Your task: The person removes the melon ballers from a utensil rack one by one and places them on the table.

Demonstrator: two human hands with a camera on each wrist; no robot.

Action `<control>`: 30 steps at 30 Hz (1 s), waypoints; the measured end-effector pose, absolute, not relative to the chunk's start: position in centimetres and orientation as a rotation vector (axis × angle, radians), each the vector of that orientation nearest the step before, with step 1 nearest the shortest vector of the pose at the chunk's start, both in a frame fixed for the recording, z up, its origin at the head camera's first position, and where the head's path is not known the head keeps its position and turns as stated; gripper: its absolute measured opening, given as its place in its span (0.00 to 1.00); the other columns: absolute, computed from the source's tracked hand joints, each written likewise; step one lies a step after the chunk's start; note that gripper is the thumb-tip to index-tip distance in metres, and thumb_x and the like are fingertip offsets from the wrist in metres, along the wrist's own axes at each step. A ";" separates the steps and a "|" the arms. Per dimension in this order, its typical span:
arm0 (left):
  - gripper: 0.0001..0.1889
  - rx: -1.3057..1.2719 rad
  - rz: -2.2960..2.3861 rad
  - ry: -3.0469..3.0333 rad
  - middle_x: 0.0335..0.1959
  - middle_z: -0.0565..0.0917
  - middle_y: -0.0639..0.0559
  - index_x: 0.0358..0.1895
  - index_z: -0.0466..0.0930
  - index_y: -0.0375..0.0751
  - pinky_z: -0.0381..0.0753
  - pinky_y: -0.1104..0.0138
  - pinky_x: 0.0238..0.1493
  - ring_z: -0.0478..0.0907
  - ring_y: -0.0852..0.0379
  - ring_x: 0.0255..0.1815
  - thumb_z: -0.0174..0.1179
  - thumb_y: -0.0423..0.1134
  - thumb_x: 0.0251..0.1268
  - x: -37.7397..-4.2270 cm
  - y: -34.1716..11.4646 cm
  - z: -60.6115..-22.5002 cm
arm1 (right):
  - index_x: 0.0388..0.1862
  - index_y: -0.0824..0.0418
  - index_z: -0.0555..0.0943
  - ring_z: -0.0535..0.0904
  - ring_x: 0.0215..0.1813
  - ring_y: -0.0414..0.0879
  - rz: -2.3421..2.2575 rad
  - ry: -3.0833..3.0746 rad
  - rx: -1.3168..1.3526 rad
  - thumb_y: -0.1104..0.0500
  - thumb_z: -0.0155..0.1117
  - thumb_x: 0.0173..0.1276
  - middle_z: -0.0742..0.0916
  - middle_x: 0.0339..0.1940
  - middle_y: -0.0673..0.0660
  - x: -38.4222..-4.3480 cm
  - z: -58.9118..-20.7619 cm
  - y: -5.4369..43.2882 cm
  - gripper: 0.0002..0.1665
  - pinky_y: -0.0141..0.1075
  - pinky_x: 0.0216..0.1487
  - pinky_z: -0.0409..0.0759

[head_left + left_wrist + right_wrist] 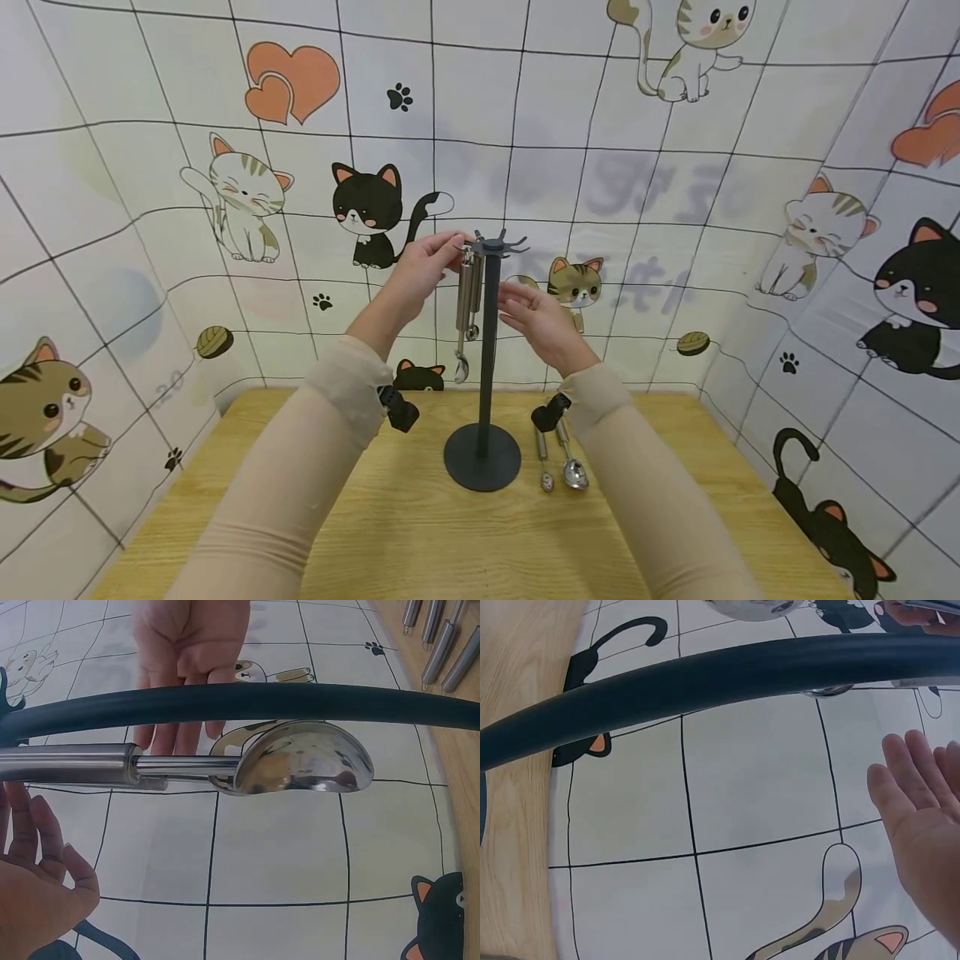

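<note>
A dark metal stand (489, 350) with a round base (482, 457) rises from the wooden table (390, 533). Steel spoons (468, 292) hang from the hooks (501, 244) at its top. My left hand (450, 248) pinches the top end of one hanging spoon at the hooks. In the left wrist view that spoon's bowl (304, 757) lies just beside the pole (300, 701), with my left hand (37, 885) low at the left. My right hand (519, 298) hovers open just right of the pole, holding nothing. The right wrist view shows its flat palm (922, 825) apart from the pole (705, 679).
Two more steel spoons (558, 467) lie on the table right of the stand's base. Cat-patterned walls (675, 208) close in the table at the back and both sides. Black wrist cameras (397, 408) sit on both sleeves.
</note>
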State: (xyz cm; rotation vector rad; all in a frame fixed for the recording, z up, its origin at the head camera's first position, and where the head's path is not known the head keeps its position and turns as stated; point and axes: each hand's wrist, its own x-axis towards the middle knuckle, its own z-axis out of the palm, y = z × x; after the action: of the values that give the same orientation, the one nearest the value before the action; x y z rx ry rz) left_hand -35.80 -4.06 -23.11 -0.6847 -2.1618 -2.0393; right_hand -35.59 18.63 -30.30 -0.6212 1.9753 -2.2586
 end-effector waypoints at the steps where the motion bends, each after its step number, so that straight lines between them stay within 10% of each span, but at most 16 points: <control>1: 0.16 -0.685 -2.042 -2.159 0.35 0.81 0.54 0.58 0.84 0.47 0.67 0.55 0.59 0.79 0.54 0.46 0.53 0.49 0.80 -35.8 -4.1 -23.1 | 0.79 0.69 0.59 0.65 0.77 0.57 -2.244 1.987 -0.627 0.67 0.45 0.83 0.70 0.75 0.68 -35.7 -30.1 18.4 0.28 0.40 0.72 0.67; 9: 0.16 -0.680 -2.054 -2.160 0.37 0.80 0.54 0.58 0.83 0.47 0.67 0.53 0.61 0.78 0.53 0.46 0.53 0.49 0.80 -35.7 -3.9 -22.9 | 0.79 0.69 0.58 0.72 0.72 0.52 -2.152 1.868 -0.738 0.65 0.39 0.85 0.72 0.74 0.66 -36.4 -29.5 17.5 0.27 0.49 0.75 0.61; 16: 0.16 -0.696 -2.030 -2.179 0.36 0.81 0.53 0.58 0.83 0.48 0.66 0.50 0.65 0.78 0.53 0.48 0.53 0.50 0.80 -35.6 -4.2 -22.9 | 0.78 0.69 0.58 0.81 0.53 0.42 -2.138 1.765 -0.773 0.69 0.37 0.84 0.84 0.50 0.49 -36.9 -29.5 17.0 0.26 0.50 0.72 0.65; 30: 0.15 -0.678 -2.057 -2.169 0.37 0.80 0.53 0.57 0.84 0.49 0.67 0.59 0.51 0.77 0.53 0.46 0.53 0.50 0.80 -35.9 -4.9 -23.2 | 0.37 0.61 0.74 0.76 0.34 0.42 -2.208 1.846 -0.694 0.71 0.48 0.80 0.77 0.28 0.51 -37.1 -29.8 15.0 0.11 0.39 0.53 0.81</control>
State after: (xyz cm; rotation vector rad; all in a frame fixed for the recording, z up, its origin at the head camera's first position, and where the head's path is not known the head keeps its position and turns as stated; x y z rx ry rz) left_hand -35.94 -4.87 -23.16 -0.6781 -2.1694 -2.0574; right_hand -37.12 14.99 -29.80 -0.6938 1.8460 -2.2082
